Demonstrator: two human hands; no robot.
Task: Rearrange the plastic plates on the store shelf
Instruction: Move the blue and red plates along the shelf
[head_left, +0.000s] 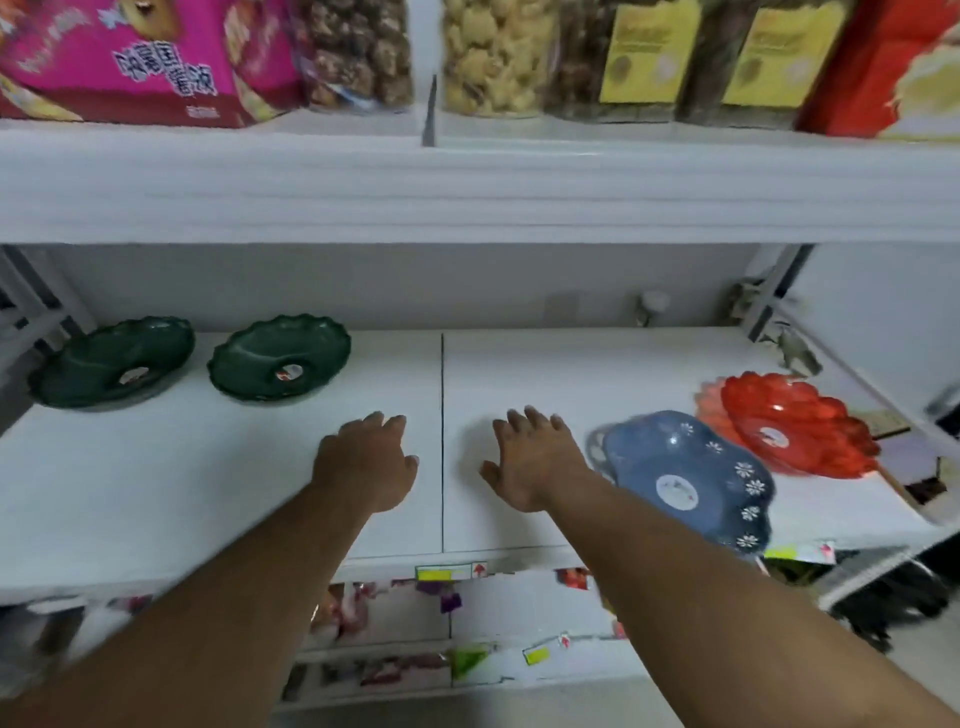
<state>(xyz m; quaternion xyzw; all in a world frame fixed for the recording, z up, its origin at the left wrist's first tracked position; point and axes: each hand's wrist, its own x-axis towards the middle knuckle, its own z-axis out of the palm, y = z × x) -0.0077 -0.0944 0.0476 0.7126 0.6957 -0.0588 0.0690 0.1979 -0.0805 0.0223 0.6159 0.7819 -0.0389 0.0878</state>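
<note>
Two dark green scalloped plates lie at the back left of the white shelf (218, 493): one at the far left (111, 361), the other (280, 356) beside it. A blue plate (685, 478) with white flower marks sits at the front right. Behind it and to the right lies a red plate (795, 423), with a paler one partly hidden under it. My left hand (366, 460) and my right hand (535, 462) hover over the shelf's middle, fingers apart, holding nothing. My right hand is just left of the blue plate.
The upper shelf (467, 192) juts out overhead, carrying a pink box (140, 57), snack jars (493, 57) and a red box (893, 67). Price tags line the shelf's front edge (441, 573). Lower shelves hold packaged goods. A bracket (774, 291) stands at the right.
</note>
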